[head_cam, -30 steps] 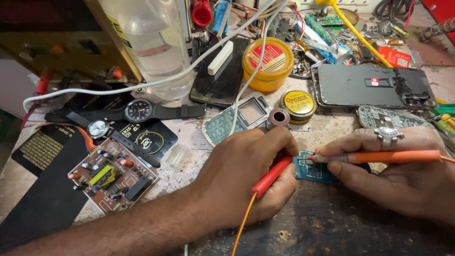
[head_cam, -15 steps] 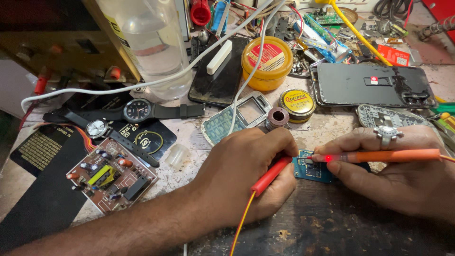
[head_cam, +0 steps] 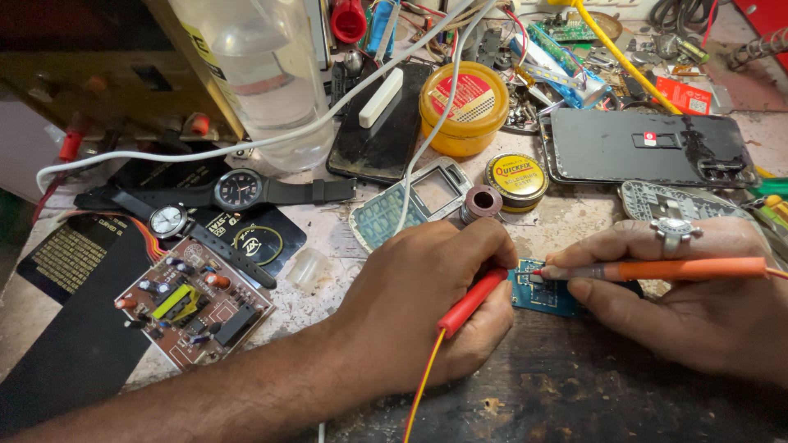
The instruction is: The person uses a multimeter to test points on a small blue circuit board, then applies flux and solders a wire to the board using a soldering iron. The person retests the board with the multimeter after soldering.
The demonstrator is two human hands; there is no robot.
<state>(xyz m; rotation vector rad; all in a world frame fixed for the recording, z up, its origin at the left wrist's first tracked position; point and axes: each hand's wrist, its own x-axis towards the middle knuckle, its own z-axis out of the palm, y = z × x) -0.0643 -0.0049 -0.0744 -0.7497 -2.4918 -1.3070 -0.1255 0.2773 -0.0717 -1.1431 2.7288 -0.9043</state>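
Two probes on a small blue circuit board (head_cam: pixel 548 294), mid-worktop (head_cam: pixel 574 221).
We log: left hand (head_cam: pixel 427 303) fingers closed round the red probe (head_cam: pixel 472 302); right hand (head_cam: pixel 681 303) fingers pinching the orange probe (head_cam: pixel 657 269); behind, a round yellow tub (head_cam: pixel 462 111) with red label and a small yellow tin (head_cam: pixel 516 179).

both forearms are seen bare, with no sleeve reaching into view on either side. the left forearm is covered with fine dark hair along its upper face, thinning toward the wrist. no watch, band or bracelet is worn on the left wrist, and no glove is worn on the left hand (head_cam: pixel 427 303). the nails of that hand are hidden from view. on the right hand (head_cam: pixel 698 316) a silver-coloured ring with a raised, round, ornate top is worn on one finger. the nails of the right hand are kept short, and one thumbnail is shown plainly. no glove is worn there either, and the right wrist is cut off by the frame edge.
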